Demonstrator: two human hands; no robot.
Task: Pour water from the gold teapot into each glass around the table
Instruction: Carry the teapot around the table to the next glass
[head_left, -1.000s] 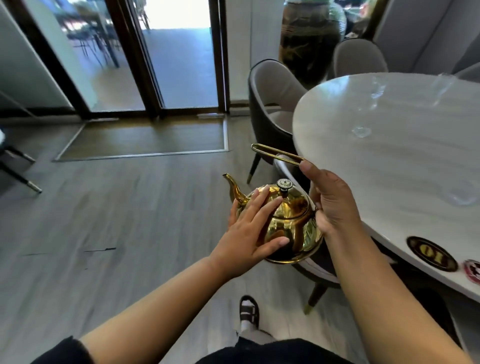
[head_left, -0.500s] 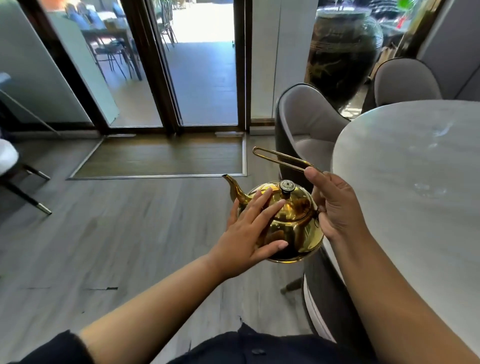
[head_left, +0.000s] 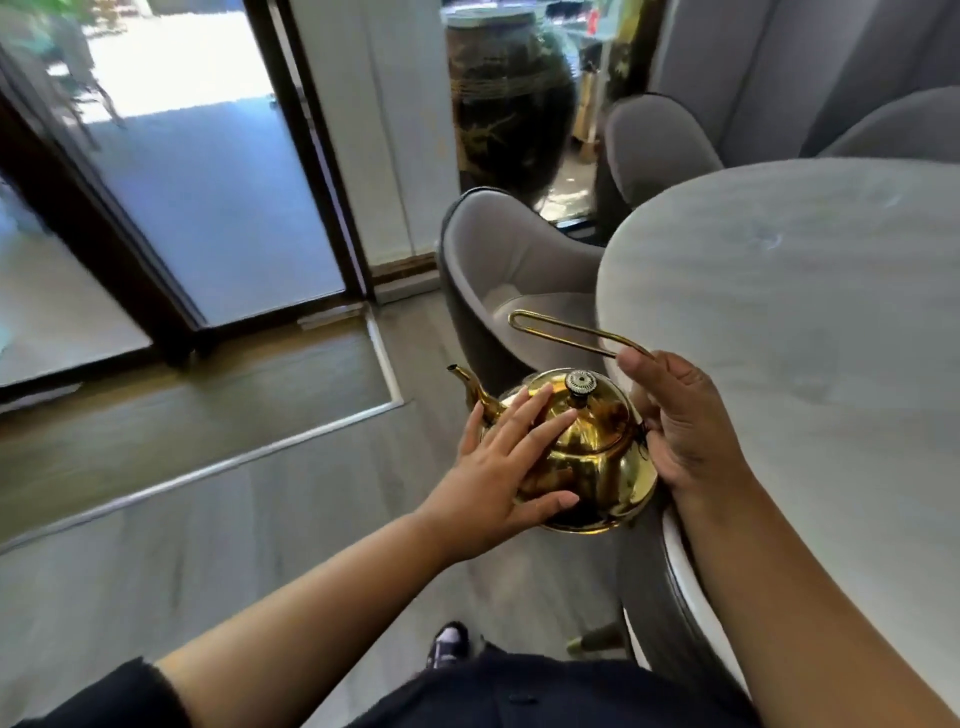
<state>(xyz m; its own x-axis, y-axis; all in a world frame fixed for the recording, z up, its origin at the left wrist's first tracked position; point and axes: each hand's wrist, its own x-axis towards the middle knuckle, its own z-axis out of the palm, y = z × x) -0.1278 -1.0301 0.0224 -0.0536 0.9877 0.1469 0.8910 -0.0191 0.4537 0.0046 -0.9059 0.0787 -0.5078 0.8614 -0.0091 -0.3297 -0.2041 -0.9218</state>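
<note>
Person's mid-carry tbh: gold teapot hangs level in the air just beside the table edge, right hand wrapped round its handle, left hand laid flat against the lid. No glass in view, so I'd guess pouring isn't underway.

The person stands at the near-left edge of the worktop. The teapot is held upright off the worktop, just beside its edge and above the floor. The left hand lies flat against the teapot's left side. The right hand is on the right side, gripping the base of the handle, which extends over the lid. The spout points forward-left, away from the worktop.

The near chair stands below the teapot and right forearm. The second chair stands beyond the teapot, at the worktop edge. Two far chairs stand behind it. A jar stands behind the second chair. Doors lie forward-left, with a floor mat before them.
</note>
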